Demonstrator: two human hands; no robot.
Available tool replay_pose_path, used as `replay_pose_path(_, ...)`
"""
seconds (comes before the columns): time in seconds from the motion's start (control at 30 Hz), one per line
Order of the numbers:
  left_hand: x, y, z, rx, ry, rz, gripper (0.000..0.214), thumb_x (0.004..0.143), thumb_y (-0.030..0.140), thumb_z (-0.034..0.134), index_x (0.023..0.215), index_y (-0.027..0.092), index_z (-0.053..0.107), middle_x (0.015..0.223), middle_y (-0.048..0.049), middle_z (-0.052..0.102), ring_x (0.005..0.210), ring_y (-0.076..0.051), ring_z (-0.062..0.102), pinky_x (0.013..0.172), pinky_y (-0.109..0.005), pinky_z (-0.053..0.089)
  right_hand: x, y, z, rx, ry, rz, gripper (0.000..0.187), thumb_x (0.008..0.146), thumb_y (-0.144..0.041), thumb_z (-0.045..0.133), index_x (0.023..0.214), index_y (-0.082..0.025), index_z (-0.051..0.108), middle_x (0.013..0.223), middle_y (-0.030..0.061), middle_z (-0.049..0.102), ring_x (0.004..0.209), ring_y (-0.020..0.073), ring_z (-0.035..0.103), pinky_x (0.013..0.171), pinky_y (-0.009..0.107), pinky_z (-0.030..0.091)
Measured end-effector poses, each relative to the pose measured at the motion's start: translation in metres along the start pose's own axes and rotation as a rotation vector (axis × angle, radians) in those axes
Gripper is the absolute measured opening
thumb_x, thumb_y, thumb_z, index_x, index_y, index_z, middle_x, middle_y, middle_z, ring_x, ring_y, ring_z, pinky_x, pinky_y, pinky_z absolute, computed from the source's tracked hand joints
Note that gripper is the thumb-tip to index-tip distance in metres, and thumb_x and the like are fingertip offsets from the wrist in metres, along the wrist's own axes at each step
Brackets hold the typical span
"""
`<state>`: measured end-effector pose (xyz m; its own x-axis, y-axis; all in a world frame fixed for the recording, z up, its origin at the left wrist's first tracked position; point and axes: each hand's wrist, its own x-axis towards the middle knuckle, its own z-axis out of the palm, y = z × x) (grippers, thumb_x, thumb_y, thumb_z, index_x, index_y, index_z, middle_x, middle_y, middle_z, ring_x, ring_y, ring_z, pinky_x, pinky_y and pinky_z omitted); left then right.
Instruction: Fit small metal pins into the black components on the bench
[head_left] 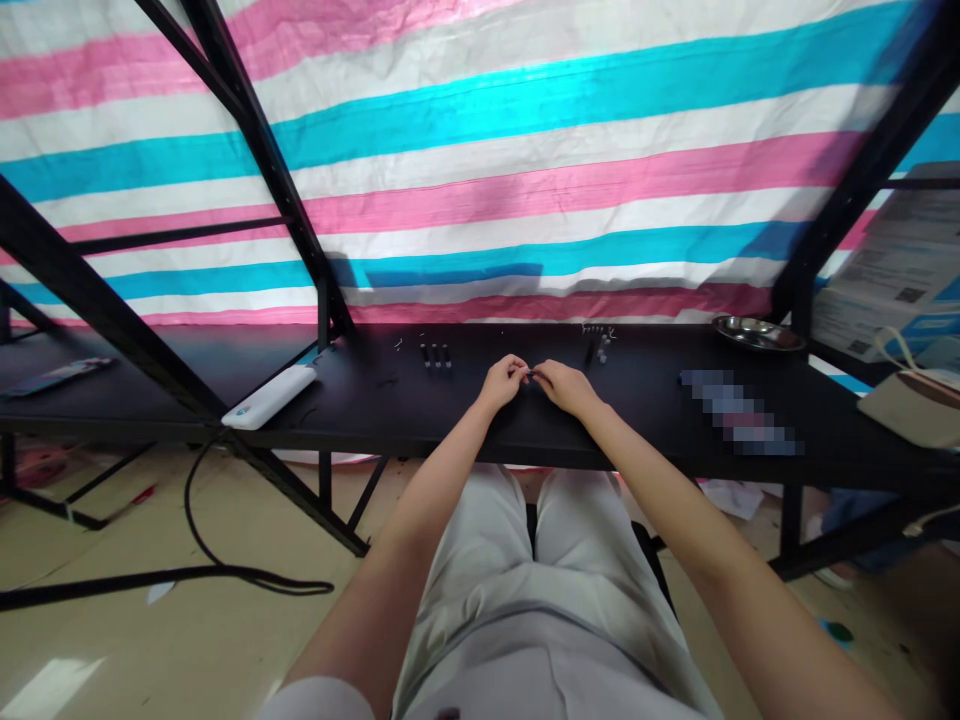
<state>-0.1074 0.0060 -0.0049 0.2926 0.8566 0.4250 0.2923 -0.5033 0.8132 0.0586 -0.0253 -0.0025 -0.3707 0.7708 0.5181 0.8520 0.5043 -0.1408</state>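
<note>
My left hand (pixel 506 380) and my right hand (pixel 559 385) meet over the black table, fingertips pinched close together. Between them is a small dark piece (pixel 531 376), too small and too covered by fingers to name. To the left of my hands, several short dark cylinders with pale ends (pixel 436 356) stand in a row. On the right, beyond my right hand, lies a cluster of small pale and dark parts (pixel 600 345).
A white power strip (pixel 271 396) lies at left by the black frame post (pixel 281 180), its cable hanging down. At right are a shiny metal dish (pixel 757 333), a blurred-out flat item (pixel 739 412) and a beige bag (pixel 915 408). Striped sheeting (pixel 525 160) hangs behind the table.
</note>
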Motion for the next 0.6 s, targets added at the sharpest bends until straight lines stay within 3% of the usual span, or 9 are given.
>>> replay_pose_path(0.27, -0.0006, 0.0029, 0.0025, -0.159, -0.045, -0.084, 0.006, 0.081, 0.012, 0.050, 0.075, 0.015, 0.050, 0.057, 0.0018, 0.058, 0.052, -0.009, 0.056, 0.059, -0.022, 0.045, 0.0010, 0.0028, 0.0028, 0.014, -0.050, -0.002, 0.023, 0.091, -0.028, 0.041, 0.101, -0.020, 0.060, 0.097, 0.0060, 0.062, 0.087, 0.0153, 0.057, 0.071, 0.024, 0.041)
replay_pose_path(0.6, -0.0025, -0.0016, 0.0054, -0.128, -0.062, -0.002, 0.001, 0.080, 0.014, 0.051, 0.079, 0.014, 0.052, 0.060, 0.0025, 0.058, 0.051, -0.006, 0.056, 0.054, -0.019, 0.045, 0.0003, 0.0028, 0.0026, -0.019, -0.062, -0.012, 0.020, 0.090, -0.027, 0.042, 0.097, -0.020, 0.059, 0.093, 0.0050, 0.062, 0.084, 0.0148, 0.057, 0.066, 0.023, 0.038)
